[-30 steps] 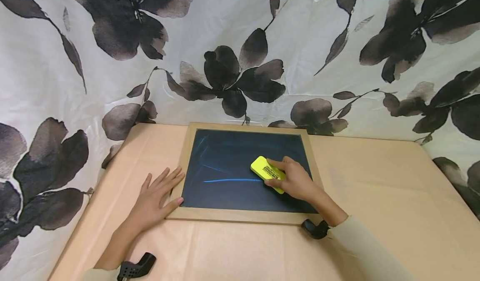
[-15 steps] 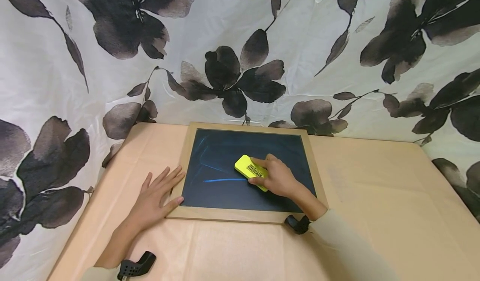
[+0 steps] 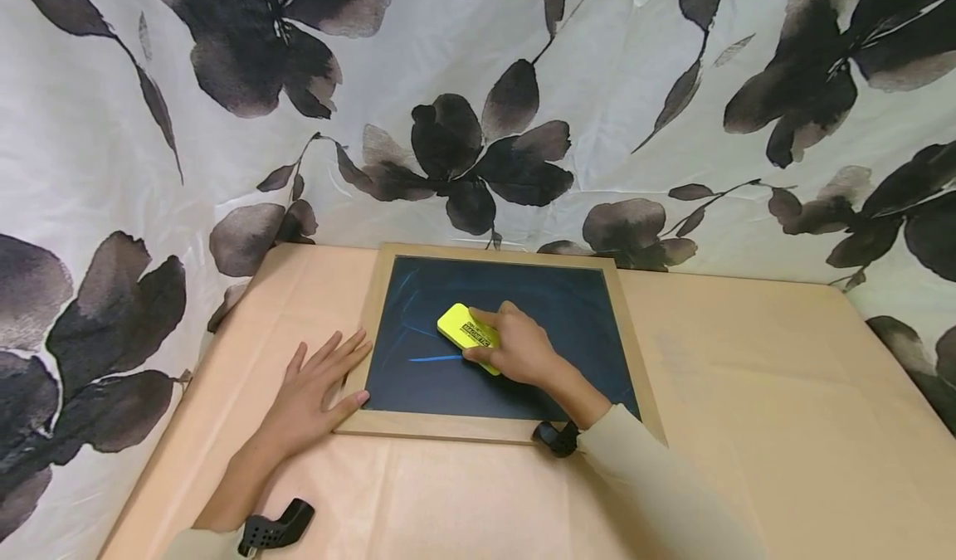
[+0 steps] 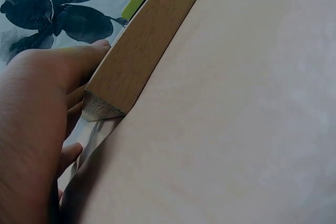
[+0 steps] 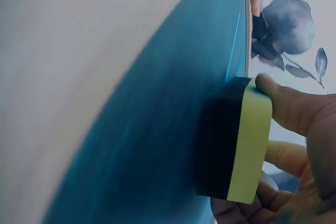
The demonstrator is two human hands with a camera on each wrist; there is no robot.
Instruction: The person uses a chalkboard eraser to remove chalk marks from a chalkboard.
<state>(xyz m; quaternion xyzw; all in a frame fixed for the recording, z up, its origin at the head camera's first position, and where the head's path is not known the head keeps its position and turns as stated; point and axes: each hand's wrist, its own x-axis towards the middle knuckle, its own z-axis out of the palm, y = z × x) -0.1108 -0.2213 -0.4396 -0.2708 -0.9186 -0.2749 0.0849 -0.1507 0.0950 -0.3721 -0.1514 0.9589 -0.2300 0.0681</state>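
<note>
A wood-framed chalkboard (image 3: 553,386) lies on the table. On its dark surface is a short bright blue line (image 3: 436,359), with fainter blue strokes to the upper left. My right hand (image 3: 523,346) grips a yellow board eraser (image 3: 458,325) between thumb and fingers, over the right end of that line. In the right wrist view the eraser (image 5: 252,145) shows its dark felt side against the board. My left hand (image 3: 309,394) rests with fingers spread at the frame's left edge, thumb on the lower left corner. The left wrist view shows that wooden corner (image 4: 126,72) beside the hand.
A peach-coloured cover (image 3: 762,394) spreads over the table around the board. Behind it and to the left hangs a white cloth (image 3: 597,70) with dark flowers. Black cameras (image 3: 276,528) sit on both wrists.
My right hand has slid left across the board with the eraser. The visible blue line is shorter, its right part wiped off or covered. The left hand stays in place.
</note>
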